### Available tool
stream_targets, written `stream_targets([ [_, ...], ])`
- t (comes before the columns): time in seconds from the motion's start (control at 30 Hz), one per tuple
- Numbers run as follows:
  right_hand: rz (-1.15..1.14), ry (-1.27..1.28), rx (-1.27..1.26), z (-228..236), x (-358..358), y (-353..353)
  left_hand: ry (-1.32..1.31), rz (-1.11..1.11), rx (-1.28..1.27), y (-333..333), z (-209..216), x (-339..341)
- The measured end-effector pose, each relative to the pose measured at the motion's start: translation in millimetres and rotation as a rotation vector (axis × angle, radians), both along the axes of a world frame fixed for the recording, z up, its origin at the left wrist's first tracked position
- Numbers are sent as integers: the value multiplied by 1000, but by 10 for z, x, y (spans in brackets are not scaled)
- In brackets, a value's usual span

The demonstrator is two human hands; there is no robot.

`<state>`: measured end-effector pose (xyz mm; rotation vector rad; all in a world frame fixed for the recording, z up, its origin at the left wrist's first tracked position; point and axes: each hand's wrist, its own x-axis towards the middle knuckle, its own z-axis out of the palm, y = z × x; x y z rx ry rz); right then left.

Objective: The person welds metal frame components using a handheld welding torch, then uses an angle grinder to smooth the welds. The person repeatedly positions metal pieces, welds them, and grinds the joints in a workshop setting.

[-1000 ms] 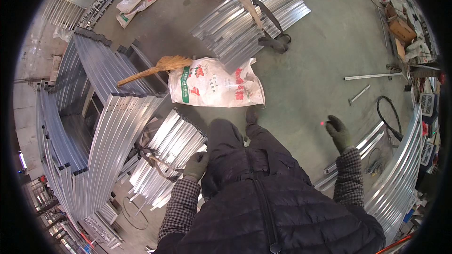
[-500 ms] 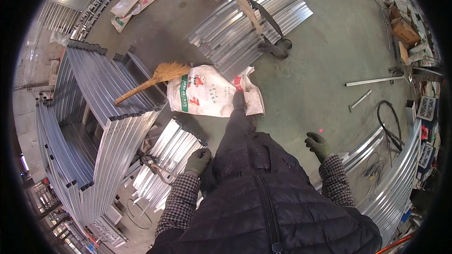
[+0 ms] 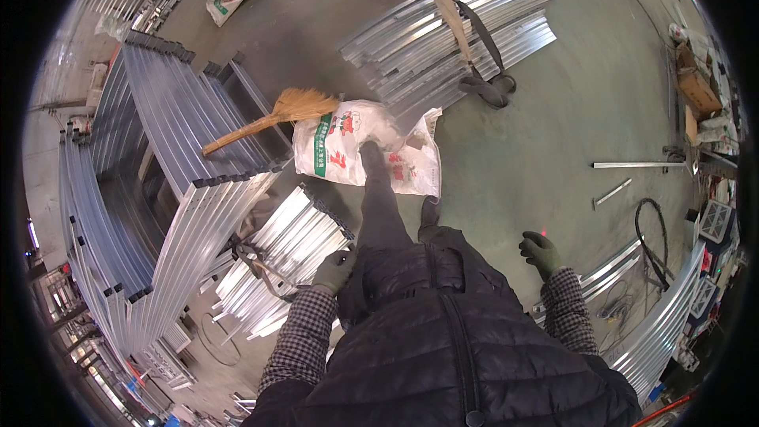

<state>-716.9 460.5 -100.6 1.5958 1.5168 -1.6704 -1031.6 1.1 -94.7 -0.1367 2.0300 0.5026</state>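
My left hand [image 3: 334,270], in a dark green glove, hangs beside my left thigh, nearest a bundle of shiny metal profiles [image 3: 277,257] on the floor. Its fingers are turned away and partly hidden, so its grip does not show. On the other side, my gloved right hand [image 3: 541,254] hangs away from my body over bare floor, fingers loosely bent and apart, nothing in it. One of my feet [image 3: 371,155] is on a white printed woven sack [image 3: 411,160] lying flat. The other foot [image 3: 429,211] is behind it on the floor.
At left stand stacked metal profiles [image 3: 170,103] with a straw broom [image 3: 273,120] on top. Ahead lies another profile pile [image 3: 466,32] with a strap [image 3: 486,88]. On the right are loose bars [image 3: 636,164], a black cable [image 3: 655,249], long profiles [image 3: 660,332] and cardboard boxes [image 3: 696,83].
One foot now stands out ahead on the sack's middle while the other shows behind it near the sack's edge. Both hands still hang at my sides. The view has shifted slightly.
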Motion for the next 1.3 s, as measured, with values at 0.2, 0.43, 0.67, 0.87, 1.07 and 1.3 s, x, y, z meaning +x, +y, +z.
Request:
stream_targets([
  [0.2, 201, 1, -30, -176, -472, -20, -30, 88, 51, -234, -199, -44],
  [0.43, 602, -102, 26, -1913, -1268, 51, -46, 154, -128, -331, -324, 722],
  [0.67, 557, -107, 205, -4061, -2167, 34, 53, 261, -120, -71, -1240, 1107],
  [0.87, 695, -146, 390, -5229, -2714, 144, 248, 100, -61, 120, -2161, 1114],
  [1.07, 317, -12, 225, -6301, -2817, 4, 335, 4, -97, -76, -2226, 1033],
  [1.3, 690, -212, -12, -6690, -2513, -688, 325, 37, -20, -65, -2204, 1115],
])
